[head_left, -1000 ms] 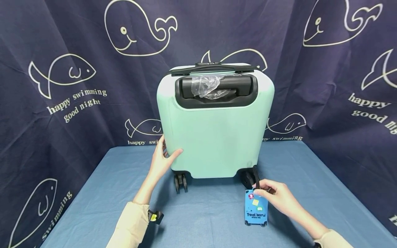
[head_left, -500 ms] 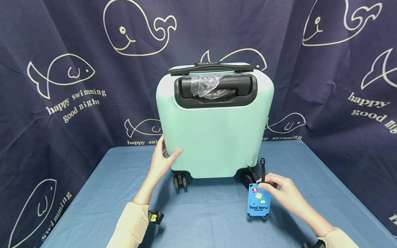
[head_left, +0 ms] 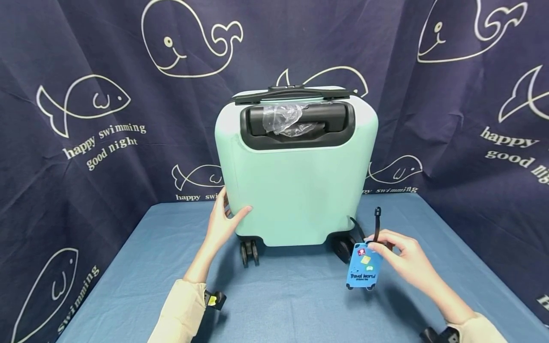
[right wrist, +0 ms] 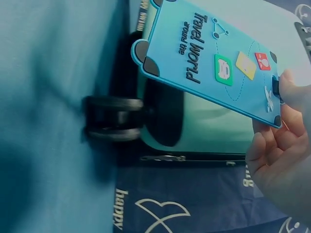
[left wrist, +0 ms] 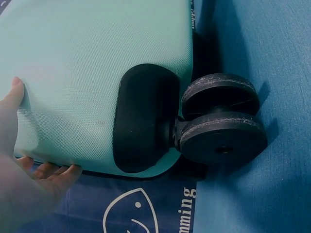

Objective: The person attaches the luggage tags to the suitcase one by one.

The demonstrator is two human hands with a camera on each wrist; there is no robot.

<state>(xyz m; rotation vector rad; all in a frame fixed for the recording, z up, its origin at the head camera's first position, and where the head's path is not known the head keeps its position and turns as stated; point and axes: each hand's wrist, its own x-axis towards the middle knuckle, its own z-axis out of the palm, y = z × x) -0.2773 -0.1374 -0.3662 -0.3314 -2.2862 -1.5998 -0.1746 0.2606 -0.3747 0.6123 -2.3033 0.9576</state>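
Observation:
A mint-green suitcase (head_left: 296, 190) stands upright on its wheels in the head view. My left hand (head_left: 220, 226) grips its lower left side, thumb on the broad face and fingers round the edge; the left wrist view shows this above a black double wheel (left wrist: 223, 138). By the suitcase's lower right corner, my right hand (head_left: 405, 257) pinches a blue luggage tag (head_left: 364, 269) at its top end. The tag's black strap (head_left: 377, 224) is undone, one end pointing up and the other leaning left. "Travel World" print and coloured stickers show in the right wrist view.
Blue cloth (head_left: 291, 295) covers the table. A dark blue curtain (head_left: 107, 190) with white fish and whale drawings hangs behind and at both sides. Clear plastic wrap (head_left: 285, 119) surrounds the suitcase's retracted pull handle, below a black carry handle (head_left: 296, 94).
My right hand has moved up and to the right with the luggage tag, lifting it away from the suitcase's lower right wheel. The strap's ends have spread apart. My left hand stays put.

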